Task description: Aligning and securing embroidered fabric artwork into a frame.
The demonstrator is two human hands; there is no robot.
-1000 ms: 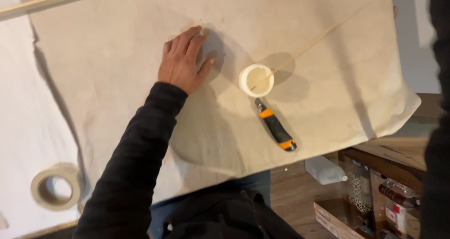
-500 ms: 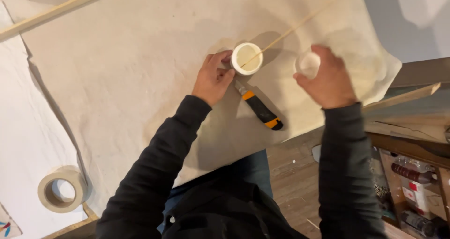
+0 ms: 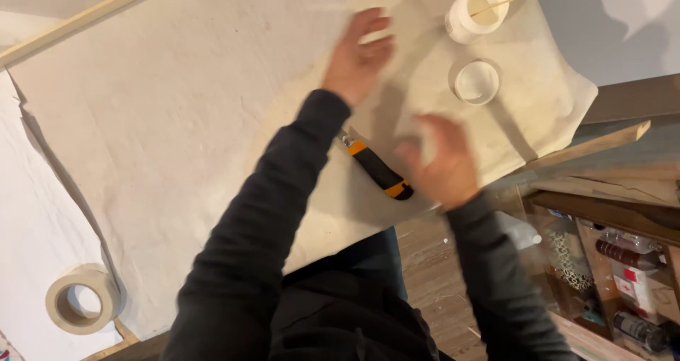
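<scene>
My left hand [image 3: 358, 53] lies flat with fingers spread on a large sheet of off-white paper [image 3: 184, 120], just left of a small white jar [image 3: 476, 10] with a thin wooden stick resting in it. My right hand [image 3: 439, 164] hovers, blurred, fingers apart and holding nothing, beside an orange-and-black utility knife [image 3: 379, 170] lying on the sheet. A round white lid [image 3: 476, 82] rests on the paper below the jar, above my right hand.
A roll of masking tape [image 3: 81, 299] sits at the lower left. A wooden strip [image 3: 85, 17] runs along the sheet's top left edge; another wooden batten [image 3: 595, 145] pokes out at right. Shelves with bottles [image 3: 630, 276] stand at the lower right.
The jar and lid now sit apart on the paper at upper right. My right hand has let go of the lid and dropped toward the knife; my left hand left the jar and spread flat.
</scene>
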